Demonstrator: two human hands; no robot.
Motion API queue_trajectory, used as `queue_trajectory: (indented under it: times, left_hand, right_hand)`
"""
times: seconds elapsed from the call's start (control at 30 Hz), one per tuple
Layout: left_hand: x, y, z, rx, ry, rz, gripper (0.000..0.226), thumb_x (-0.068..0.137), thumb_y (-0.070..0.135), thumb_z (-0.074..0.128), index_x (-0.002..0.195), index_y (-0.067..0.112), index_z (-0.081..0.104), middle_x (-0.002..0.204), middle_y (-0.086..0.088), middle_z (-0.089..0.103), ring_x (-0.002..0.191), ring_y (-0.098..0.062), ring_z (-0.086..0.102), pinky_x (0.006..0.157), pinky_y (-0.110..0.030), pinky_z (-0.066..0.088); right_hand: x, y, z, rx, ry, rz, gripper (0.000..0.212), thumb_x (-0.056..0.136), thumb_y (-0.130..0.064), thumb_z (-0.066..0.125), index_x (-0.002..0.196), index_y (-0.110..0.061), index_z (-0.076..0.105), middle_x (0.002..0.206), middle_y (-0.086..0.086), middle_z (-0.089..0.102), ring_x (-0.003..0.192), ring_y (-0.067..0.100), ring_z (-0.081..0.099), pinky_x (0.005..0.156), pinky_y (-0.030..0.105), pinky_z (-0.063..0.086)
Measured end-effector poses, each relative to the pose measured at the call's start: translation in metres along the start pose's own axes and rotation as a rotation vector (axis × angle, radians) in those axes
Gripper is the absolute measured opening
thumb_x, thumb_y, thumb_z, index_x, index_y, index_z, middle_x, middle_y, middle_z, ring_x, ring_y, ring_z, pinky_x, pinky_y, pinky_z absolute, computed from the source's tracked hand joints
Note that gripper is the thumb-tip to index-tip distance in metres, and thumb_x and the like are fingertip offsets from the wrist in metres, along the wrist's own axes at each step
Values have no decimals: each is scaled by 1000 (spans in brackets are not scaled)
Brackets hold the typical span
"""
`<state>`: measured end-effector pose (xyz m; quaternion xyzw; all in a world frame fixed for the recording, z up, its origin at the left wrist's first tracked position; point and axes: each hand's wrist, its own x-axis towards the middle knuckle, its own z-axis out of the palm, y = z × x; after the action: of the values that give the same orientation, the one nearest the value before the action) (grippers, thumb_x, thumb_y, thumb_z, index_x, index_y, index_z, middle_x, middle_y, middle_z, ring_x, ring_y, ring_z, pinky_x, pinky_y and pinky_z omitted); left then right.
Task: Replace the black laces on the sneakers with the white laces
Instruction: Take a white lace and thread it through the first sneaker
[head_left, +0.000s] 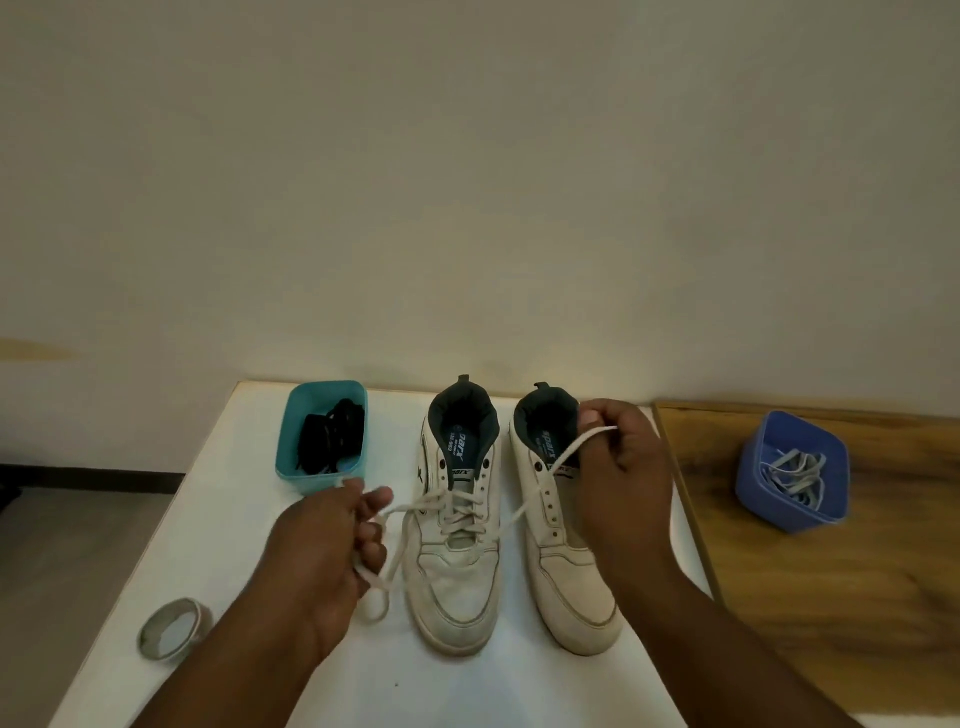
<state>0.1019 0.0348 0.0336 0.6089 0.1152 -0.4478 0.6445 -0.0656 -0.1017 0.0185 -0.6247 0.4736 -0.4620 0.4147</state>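
1 head cam is looking fwd and down from close above the white table, facing the wall, w/ both forearms reaching in from the bottom edge.

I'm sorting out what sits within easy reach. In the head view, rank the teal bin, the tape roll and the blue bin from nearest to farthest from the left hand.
1. Teal bin, just beyond the left hand, holding black laces.
2. Tape roll, nearer the camera, at the table's left edge.
3. Blue bin, far across on the wooden surface, past both sneakers.
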Motion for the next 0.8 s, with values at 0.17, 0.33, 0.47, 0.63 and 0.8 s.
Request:
queue_trajectory:
  times: [0.17,0.33,0.47,0.63,0.8]
  left_hand:
    - [3,-13,5,503,73,163,25,104,27,49,126,17,50,116,-10,65,83,-22,61,72,-37,56]
    - [-10,-16,-3,1330,301,671,75,88,68,47,147,23,37,149,-7,41,135,-31,37,106,-53,36]
    - [-11,-25,8,1039,-204,880,35,90,58,55,118,39,63,115,21,63,105,1,60,91,-28,52]
    - [9,-41,7,978,-359,750,16,91,27,71,99,40,73,90,27,72,86,5,68,81,-15,50]
    - [30,-45,5,1044,-114,893,8,96,34,61,92,38,66,89,20,66,88,-2,62,76,-19,47]
  right_hand:
    - [-26,-3,17,130,-451,64,28,109,-29,42,106,-24,69,89,3,70,83,17,69,72,33,56]
    - [-35,10,14,-634,-589,-312,22,106,-36,42,104,-32,63,92,-12,63,84,7,59,73,20,47]
    - [-39,8,18,-780,-633,-350,21,103,-34,45,110,-28,63,99,-8,65,83,10,59,69,23,41]
    - [-41,11,20,-797,-673,-290,21,104,-36,44,109,-26,62,97,-6,64,85,11,59,73,24,43]
    - [-33,17,22,-676,-630,-216,54,101,-31,51,149,-47,30,97,-15,61,82,3,59,74,23,52]
